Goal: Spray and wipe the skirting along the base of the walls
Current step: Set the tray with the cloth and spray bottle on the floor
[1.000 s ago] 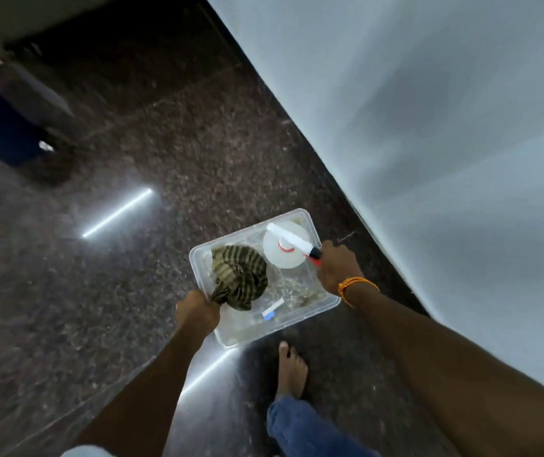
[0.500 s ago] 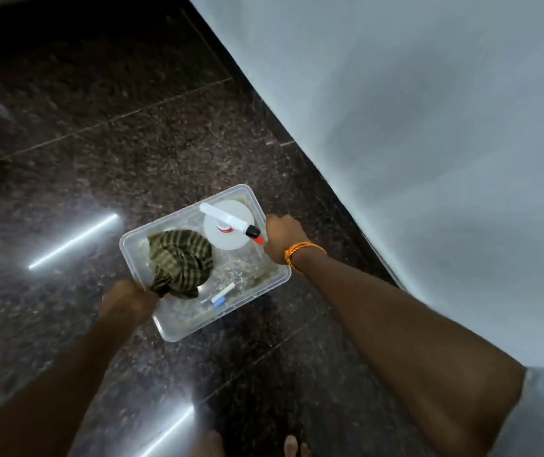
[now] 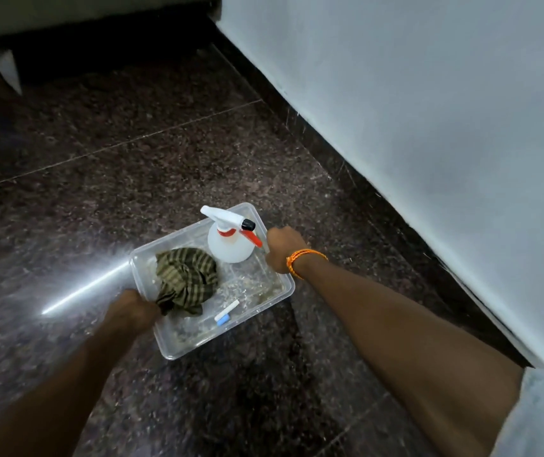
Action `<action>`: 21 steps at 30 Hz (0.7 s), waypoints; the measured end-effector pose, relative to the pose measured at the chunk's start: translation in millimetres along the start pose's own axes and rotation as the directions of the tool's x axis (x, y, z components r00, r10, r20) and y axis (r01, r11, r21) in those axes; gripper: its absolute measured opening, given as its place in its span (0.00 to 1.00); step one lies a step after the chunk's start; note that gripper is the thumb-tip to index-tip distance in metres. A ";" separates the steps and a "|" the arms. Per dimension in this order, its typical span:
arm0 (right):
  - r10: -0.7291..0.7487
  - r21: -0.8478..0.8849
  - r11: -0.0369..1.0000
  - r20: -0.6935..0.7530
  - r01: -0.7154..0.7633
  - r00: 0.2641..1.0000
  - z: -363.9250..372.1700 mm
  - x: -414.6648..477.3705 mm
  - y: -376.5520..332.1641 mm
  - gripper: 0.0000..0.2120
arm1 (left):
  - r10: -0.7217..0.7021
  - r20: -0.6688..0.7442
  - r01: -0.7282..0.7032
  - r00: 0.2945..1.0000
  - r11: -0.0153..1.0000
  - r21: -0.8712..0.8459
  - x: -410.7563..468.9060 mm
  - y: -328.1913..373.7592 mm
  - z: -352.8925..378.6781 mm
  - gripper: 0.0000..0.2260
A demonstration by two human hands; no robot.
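Both hands on the tub (image 3: 172, 353) here, one at each side. The left hand (image 3: 130, 313) is curled over the near-left rim, knuckles up, right against the cloth (image 3: 186, 282). The right hand (image 3: 282, 249) is clamped on the far-right rim, just beside the bottle (image 3: 229, 242), with an orange band (image 3: 304, 260) round the wrist. So that's a firm two-handed hold on the clear tub; the fingertips themselves are tucked out of sight.

Inside, the bottle stands upright in the far corner: white body, white spray head, black nozzle and red trigger pointing toward the right hand. The cloth, striped green and dark, lies bunched in the left half, one tail hanging toward the left hand. A small white and blue stick (image 3: 227, 313) lies flat on the bottom near the front wall, and there is pale grit scattered across the base.

Whether the tub rests on the floor (image 3: 132, 153) or hangs just above it, I cannot tell.

The skirting (image 3: 346, 166), a dark strip, runs along the foot of the pale wall (image 3: 429, 110) on the right, near the tub but apart from it, with nothing touching it. A grey sleeve (image 3: 541, 420) shows at the lower right
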State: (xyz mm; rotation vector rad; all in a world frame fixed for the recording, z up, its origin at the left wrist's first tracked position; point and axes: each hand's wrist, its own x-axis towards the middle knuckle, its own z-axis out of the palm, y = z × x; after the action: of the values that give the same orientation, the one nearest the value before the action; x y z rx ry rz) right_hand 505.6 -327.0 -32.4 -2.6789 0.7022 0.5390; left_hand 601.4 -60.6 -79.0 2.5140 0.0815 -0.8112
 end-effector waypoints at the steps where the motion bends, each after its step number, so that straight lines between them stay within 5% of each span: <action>1: 0.003 0.006 1.000 0.009 -0.003 1.000 1.4 2.7 -1.5 0.16 | -0.018 -0.001 0.018 1.000 1.000 0.014 6.3 -2.5 -2.8 0.10; 21: 0.025 0.029 0.999 -0.050 -0.024 0.998 30.2 42.8 5.0 0.18 | -0.078 -0.017 0.078 0.997 0.997 -0.008 23.5 10.7 8.2 0.13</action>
State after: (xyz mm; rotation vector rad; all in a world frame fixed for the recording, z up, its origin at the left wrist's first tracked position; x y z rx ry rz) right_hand 529.3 -336.5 -78.5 -2.6689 0.7518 0.4659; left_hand 618.5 -76.0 -93.3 2.5243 0.1887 -0.8185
